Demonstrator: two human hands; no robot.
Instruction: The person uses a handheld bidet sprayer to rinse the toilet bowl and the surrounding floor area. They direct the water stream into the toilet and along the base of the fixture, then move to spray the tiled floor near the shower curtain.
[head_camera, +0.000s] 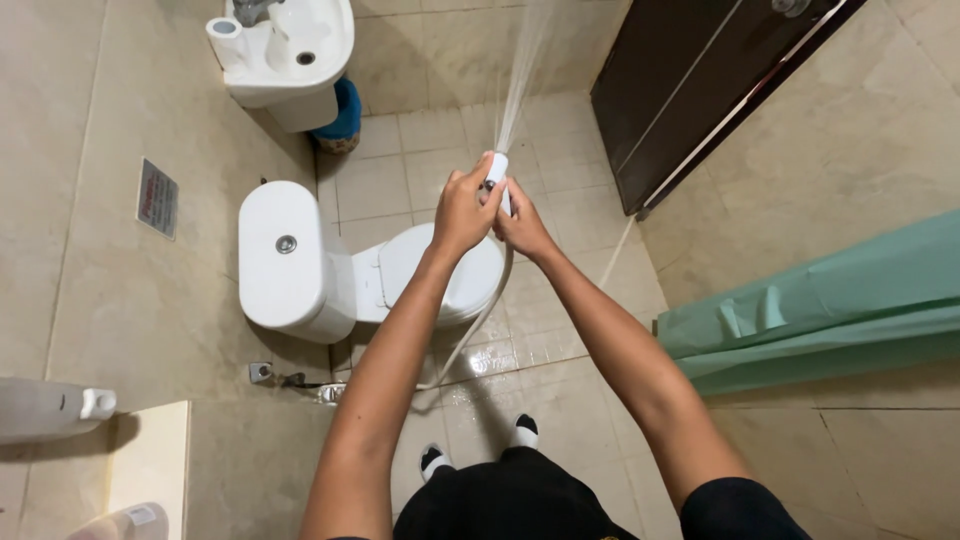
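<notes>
Both hands are raised together above the toilet (370, 265), out past its closed lid. The left hand (462, 210) is wrapped shut around the white spray nozzle (497, 168); the right hand (520, 225) is curled closed on the same nozzle from below, the two hands touching. A fan of water (520, 70) leaves the nozzle toward the wall behind the wash basin (290, 50). One white hose (480, 320) hangs from the hands, runs past the toilet bowl and down to the valve (262, 372) at the wall beside the cistern. Open room — a strip of wet floor tiles (540, 340) between the toilet and the dark door (700, 90); the green curtain (820, 300) closes off the side well away from the toilet. Counts — one toilet, one basin, one blue bin (345, 115) under the basin, one paper roll (224, 32) on the basin rim, two feet (478, 448) in black-and-white socks near the toilet's base, two bottles (50, 408) on the cistern side, at the frame edge.
</notes>
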